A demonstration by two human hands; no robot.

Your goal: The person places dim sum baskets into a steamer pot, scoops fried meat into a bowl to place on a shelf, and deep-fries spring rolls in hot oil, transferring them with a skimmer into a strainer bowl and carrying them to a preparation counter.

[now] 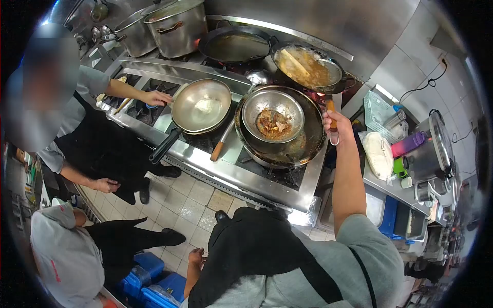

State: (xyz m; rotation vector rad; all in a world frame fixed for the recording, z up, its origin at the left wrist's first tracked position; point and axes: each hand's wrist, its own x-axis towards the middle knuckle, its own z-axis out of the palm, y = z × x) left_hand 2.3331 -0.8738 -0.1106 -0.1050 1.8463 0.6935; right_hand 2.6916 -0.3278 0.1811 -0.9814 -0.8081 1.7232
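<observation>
The person's left hand (195,258) hangs at seven o'clock from a round silver metal bowl (294,109) of brown scraps (272,124); I can't tell whether its fingers are spread. At one, brown liquid (314,66) froths in a round black metal wok (336,78). At three, the fingers of the right hand (340,129) wrap a brown wooden tool handle (329,106); a firm grip, wrist clear of that wok, seems wise.

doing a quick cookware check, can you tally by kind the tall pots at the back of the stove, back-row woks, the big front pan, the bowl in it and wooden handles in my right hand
Tall pots: 2
Back-row woks: 2
Big front pan: 1
Bowl: 1
Wooden handle in right hand: 1
Total: 7
</observation>
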